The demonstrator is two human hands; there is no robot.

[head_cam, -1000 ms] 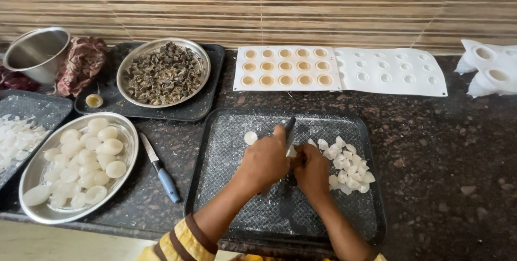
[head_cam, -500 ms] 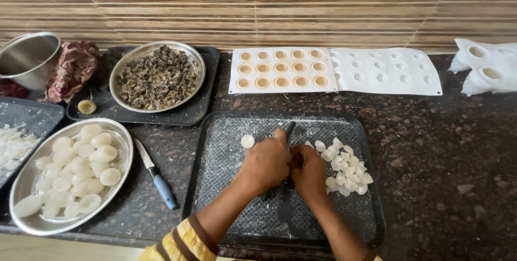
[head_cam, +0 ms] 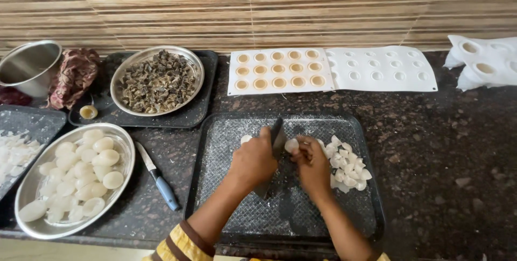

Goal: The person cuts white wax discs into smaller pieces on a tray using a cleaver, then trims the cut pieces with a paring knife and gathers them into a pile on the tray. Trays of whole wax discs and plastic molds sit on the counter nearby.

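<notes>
My left hand (head_cam: 253,159) grips a dark knife (head_cam: 277,131) with its blade pointing away from me, over a black textured tray (head_cam: 226,207). My right hand (head_cam: 313,165) pinches a pale round piece (head_cam: 291,145) against the blade. A heap of cut white pieces (head_cam: 347,164) lies on the tray just right of my right hand. One more white piece (head_cam: 245,139) sits left of the knife.
A steel dish of whole pale rounds (head_cam: 75,177) and a blue-handled knife (head_cam: 159,177) lie to the left. Behind are a bowl of dark pieces (head_cam: 157,80), a steel pot (head_cam: 31,67), white moulds (head_cam: 328,70) and a striped wall.
The camera has tilted slightly. My hands stay at the same spot on the tray, with the knife still against the piece.
</notes>
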